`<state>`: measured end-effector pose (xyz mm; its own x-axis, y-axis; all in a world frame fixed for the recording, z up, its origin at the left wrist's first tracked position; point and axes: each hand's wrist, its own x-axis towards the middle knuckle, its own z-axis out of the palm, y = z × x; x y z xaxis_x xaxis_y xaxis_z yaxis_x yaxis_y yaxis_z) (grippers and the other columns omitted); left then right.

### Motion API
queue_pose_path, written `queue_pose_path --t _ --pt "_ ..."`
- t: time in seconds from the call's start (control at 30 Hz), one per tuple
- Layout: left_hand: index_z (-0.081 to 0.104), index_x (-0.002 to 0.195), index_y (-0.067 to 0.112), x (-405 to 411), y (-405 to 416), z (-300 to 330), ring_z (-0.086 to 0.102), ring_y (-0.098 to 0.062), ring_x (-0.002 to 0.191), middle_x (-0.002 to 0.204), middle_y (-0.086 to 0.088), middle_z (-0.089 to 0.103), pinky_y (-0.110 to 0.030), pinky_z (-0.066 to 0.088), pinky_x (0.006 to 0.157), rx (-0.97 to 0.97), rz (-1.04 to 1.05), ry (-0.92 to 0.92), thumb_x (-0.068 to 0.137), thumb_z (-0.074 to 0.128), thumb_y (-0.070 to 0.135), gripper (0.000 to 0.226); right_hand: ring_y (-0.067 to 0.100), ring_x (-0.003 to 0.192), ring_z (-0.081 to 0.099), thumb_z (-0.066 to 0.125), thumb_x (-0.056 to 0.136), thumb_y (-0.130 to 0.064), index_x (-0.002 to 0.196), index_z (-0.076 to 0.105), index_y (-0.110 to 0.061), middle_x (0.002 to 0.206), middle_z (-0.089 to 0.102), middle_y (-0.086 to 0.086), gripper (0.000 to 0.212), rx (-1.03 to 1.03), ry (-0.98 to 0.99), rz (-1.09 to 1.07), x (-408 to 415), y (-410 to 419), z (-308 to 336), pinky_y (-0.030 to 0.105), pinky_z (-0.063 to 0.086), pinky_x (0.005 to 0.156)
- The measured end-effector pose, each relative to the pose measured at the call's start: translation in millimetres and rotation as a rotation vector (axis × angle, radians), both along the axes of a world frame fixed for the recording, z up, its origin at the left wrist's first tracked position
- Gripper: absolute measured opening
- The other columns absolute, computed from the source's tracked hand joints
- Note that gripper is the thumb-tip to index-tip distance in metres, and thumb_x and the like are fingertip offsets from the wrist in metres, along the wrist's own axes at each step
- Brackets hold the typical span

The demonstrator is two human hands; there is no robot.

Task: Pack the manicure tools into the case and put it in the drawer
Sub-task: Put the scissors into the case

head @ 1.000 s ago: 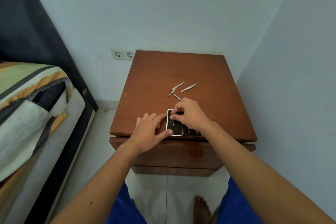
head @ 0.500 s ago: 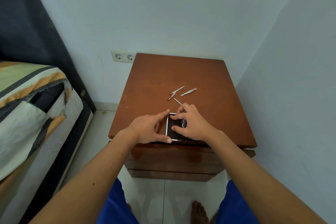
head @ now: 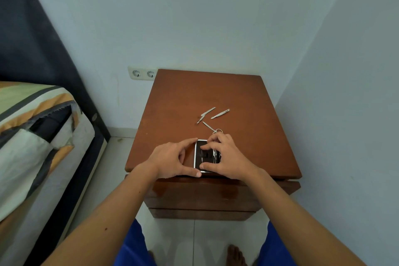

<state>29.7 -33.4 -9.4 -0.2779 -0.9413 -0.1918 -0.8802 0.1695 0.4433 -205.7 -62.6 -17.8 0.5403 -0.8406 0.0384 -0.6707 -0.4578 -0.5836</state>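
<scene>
Case: we found it lying open at the front edge of the nightstand top.
Left hand: thumb and forefinger clasped the case's left rim.
Right hand: fingers curled onto the case interior; grasp undetermined.
Loose tools: scissors, tweezers and file lay near mid-top.

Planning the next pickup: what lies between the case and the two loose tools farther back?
In the head view, small scissors lie between the case and those tools.
</scene>
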Motion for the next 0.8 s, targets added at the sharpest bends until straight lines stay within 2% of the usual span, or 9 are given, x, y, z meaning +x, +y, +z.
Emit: queue_pose_path --t 0.13,0.2,0.33,0.4,0.47,0.57,0.7,0.8 --pt "0.03 0.158 0.047 0 0 -1 0.062 -0.005 0.075 0.075 0.012 0.067 -0.027 0.043 0.063 -0.034 0.019 0.013 0.061 0.069 0.093 0.114 0.009 0.13 0.034 0.083 0.08 -0.052 0.133 0.067 -0.03 0.131 0.046 -0.011 0.059 0.019 0.031 0.03 -2 0 3 0.028 0.034 0.112" --pt "0.034 0.157 0.047 0 1 -3 0.063 -0.005 0.075 0.074 0.013 0.067 -0.026 0.047 0.065 -0.064 0.036 0.023 0.06 0.068 0.094 0.113 0.01 0.125 0.042 0.082 0.082 -0.049 0.13 0.069 -0.03 0.127 0.051 -0.011 0.054 0.01 -0.021 0.003 -4 -2 5 0.027 0.037 0.108" --pt "0.037 0.154 0.048 -3 3 -2 0.062 -0.003 0.075 0.072 0.013 0.065 -0.025 0.044 0.064 -0.092 0.062 0.02 0.057 0.068 0.096 0.113 0.01 0.101 0.067 0.079 0.086 -0.034 0.108 0.079 -0.028 0.108 0.066 -0.011 0.023 -0.038 -0.235 -0.203 -10 -20 6 0.038 0.055 0.097" --pt "0.035 0.153 0.048 -4 1 -2 0.062 -0.003 0.078 0.075 0.014 0.064 -0.025 0.043 0.065 -0.072 0.056 0.009 0.057 0.067 0.096 0.112 0.009 0.09 0.07 0.079 0.087 -0.031 0.098 0.081 -0.027 0.1 0.068 -0.011 0.011 -0.038 -0.239 -0.326 -13 -35 9 0.042 0.057 0.093" --pt "0.034 0.153 0.048 -4 1 -1 0.062 -0.003 0.08 0.079 0.016 0.064 -0.026 0.048 0.068 -0.064 0.051 -0.003 0.057 0.066 0.097 0.112 0.009 0.09 0.067 0.081 0.087 -0.033 0.099 0.08 -0.026 0.099 0.067 -0.01 0.014 -0.016 -0.172 -0.408 -14 -49 11 0.041 0.055 0.095" --pt "0.033 0.152 0.048 -4 -1 -2 0.062 -0.002 0.08 0.084 0.016 0.066 -0.031 0.056 0.076 -0.078 0.04 -0.042 0.054 0.059 0.103 0.115 0.014 0.098 0.064 0.084 0.083 -0.043 0.108 0.078 -0.023 0.101 0.064 -0.006 0.033 0.022 -0.047 -0.439 -10 -63 7 0.037 0.054 0.094" --pt "0.034 0.151 0.045 -6 -3 0 0.058 -0.004 0.08 0.09 0.015 0.065 -0.033 0.055 0.076 -0.148 0.005 -0.116 0.055 0.056 0.104 0.115 0.017 0.097 0.063 0.087 0.081 -0.038 0.1 0.078 -0.023 0.099 0.06 -0.006 0.026 0.015 0.006 -0.423 -7 -71 7 0.035 0.053 0.09" --pt "0.04 0.151 0.041 -7 -3 -2 0.05 -0.005 0.093 0.115 0.017 0.065 -0.03 0.049 0.08 -0.241 -0.016 -0.136 0.057 0.056 0.104 0.114 0.012 0.093 0.062 0.087 0.082 -0.033 0.096 0.076 -0.026 0.099 0.061 -0.007 0.019 0.048 0.018 -0.404 -5 -72 9 0.033 0.053 0.088"
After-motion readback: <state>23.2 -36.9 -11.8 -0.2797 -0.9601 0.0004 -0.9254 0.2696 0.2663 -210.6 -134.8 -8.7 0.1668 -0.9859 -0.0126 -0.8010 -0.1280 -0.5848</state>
